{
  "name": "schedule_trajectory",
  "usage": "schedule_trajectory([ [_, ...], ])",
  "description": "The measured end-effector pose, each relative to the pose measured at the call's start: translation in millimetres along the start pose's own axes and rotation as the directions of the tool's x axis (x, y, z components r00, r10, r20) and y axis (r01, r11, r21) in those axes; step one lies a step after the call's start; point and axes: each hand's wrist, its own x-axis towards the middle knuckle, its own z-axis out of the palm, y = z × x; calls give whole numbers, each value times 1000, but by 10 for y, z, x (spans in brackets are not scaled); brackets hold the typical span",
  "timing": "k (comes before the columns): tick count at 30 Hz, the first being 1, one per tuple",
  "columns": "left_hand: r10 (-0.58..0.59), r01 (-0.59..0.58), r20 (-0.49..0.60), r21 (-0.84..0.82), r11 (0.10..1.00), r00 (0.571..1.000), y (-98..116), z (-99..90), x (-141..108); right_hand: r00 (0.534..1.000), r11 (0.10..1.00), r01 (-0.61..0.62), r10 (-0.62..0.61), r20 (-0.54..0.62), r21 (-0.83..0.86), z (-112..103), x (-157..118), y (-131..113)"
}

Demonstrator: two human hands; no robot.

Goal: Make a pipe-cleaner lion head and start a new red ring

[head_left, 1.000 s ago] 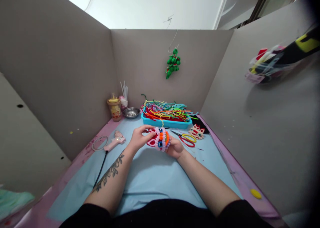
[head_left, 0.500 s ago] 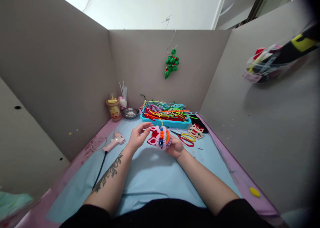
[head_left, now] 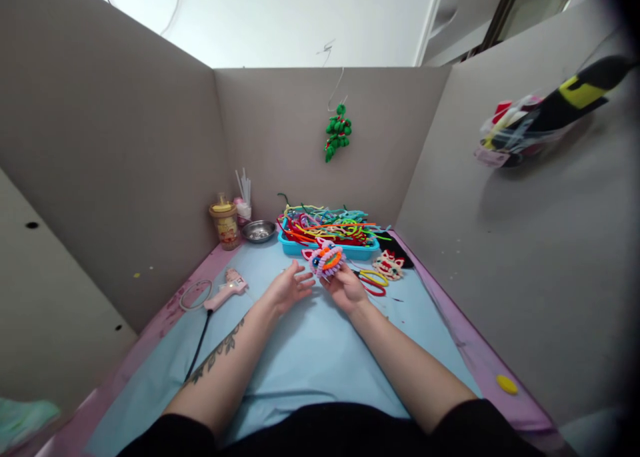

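Observation:
A pink pipe-cleaner animal head [head_left: 326, 259], with pointed ears, blue eyes and an orange and green mouth, is held up over the table. My right hand [head_left: 346, 289] grips it from its lower right side. Just left of it, my left hand [head_left: 290, 289] is open with the fingers spread, palm towards the head; whether a fingertip touches it I cannot tell. Right of my right hand lie scissors [head_left: 374, 281] with one red and one yellow handle. A cream and red pipe-cleaner head [head_left: 389, 265] rests beyond them.
Behind my hands stands a blue tray [head_left: 300, 249] heaped with colourful pipe cleaners [head_left: 330, 225]. At left are a pink glue gun [head_left: 227, 293], a metal bowl [head_left: 259, 230] and a lidded cup [head_left: 225, 227]. A green ornament [head_left: 339, 133] hangs at the back. A yellow oval [head_left: 507, 384] lies front right.
The pink head has been turned so its mouth and face show more upright. My left hand has come away from the ears, moving lower with its palm opened. The camera view has shifted slightly.

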Motion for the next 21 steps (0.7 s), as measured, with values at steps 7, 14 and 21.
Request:
schedule_trajectory([
  [7,170,-144,194,-140,980,966,-149,132,-40,997,993,75,-75,8,-93,128,-58,97],
  [14,439,-407,185,-186,894,879,-114,132,-10,996,974,31,-13,83,-226,267,-142,184],
  [21,461,-433,190,-172,885,867,14,50,-41,977,977,-101,133,164,-187,222,-167,127],
])
